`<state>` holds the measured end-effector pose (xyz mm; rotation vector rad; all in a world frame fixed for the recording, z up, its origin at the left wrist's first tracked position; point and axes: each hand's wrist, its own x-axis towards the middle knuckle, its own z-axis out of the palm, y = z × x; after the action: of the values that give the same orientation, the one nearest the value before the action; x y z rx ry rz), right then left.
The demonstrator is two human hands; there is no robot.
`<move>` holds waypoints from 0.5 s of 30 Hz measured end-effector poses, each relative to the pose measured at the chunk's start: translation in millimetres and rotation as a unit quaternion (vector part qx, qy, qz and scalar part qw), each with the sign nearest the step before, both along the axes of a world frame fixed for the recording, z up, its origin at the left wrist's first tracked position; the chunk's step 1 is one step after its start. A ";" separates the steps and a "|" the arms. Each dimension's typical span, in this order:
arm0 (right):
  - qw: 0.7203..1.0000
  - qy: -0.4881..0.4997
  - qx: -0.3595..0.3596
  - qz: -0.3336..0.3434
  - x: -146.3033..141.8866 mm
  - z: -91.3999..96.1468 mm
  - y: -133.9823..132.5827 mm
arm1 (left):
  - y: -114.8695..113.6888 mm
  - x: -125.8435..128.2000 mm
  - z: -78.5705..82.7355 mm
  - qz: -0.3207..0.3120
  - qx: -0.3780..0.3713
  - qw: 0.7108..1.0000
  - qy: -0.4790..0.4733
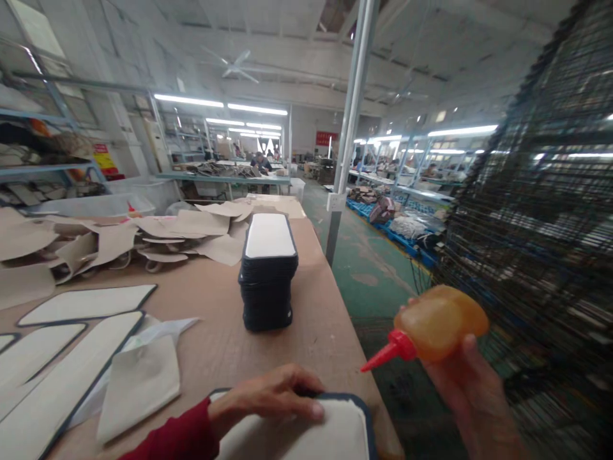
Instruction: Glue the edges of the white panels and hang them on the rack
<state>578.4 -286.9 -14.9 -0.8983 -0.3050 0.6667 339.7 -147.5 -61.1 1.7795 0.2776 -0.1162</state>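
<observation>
My right hand [472,377] is closed around a squeeze glue bottle [443,322] of amber liquid, held tilted beyond the table's right edge. Its red pointed nozzle aims left and down, apart from the panel. My left hand [280,399], coming out of a dark red sleeve, lies on a white panel with dark blue edging [340,425] at the table's near edge. The fingers of that hand stretch across the white face and press on it. The panel's near part is cut off by the frame.
A tall stack of dark-edged white panels [268,287] stands ahead on the brown table [215,332]. Larger edged panels [90,303] and a folded beige piece [141,386] lie left. Beige sheets [186,223] pile behind. A metal post [347,128] rises beside the table; dark wire racking [531,223] stands right.
</observation>
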 end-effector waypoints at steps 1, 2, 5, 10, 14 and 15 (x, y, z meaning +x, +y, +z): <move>1.000 -0.008 0.000 -0.005 -4.2 1.6 -3.9 | 1.6 -0.7 4.1 0.012 0.002 1.000 -0.001; 1.000 -0.017 -0.001 -0.008 -8.7 3.7 -7.7 | 3.9 -1.6 8.6 0.023 0.014 1.000 -0.006; 0.999 -0.038 -0.002 -0.015 -25.3 13.8 -17.1 | 15.0 -6.8 26.1 0.012 0.060 0.997 -0.042; 0.996 -0.079 -0.008 -0.046 -54.4 33.3 -26.8 | 35.4 -16.5 61.2 -0.085 0.122 0.985 -0.092; 0.993 -0.105 -0.015 -0.043 -69.3 42.4 -30.5 | 36.7 -16.1 80.5 -0.162 0.117 0.976 -0.089; 0.993 -0.106 -0.020 -0.037 -71.6 43.9 -31.3 | 34.6 -15.3 83.2 -0.173 0.104 0.976 -0.083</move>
<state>506.8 -318.1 29.1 -1.0166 -0.4465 0.5109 324.5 -112.9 22.1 2.0201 -0.1491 -0.1912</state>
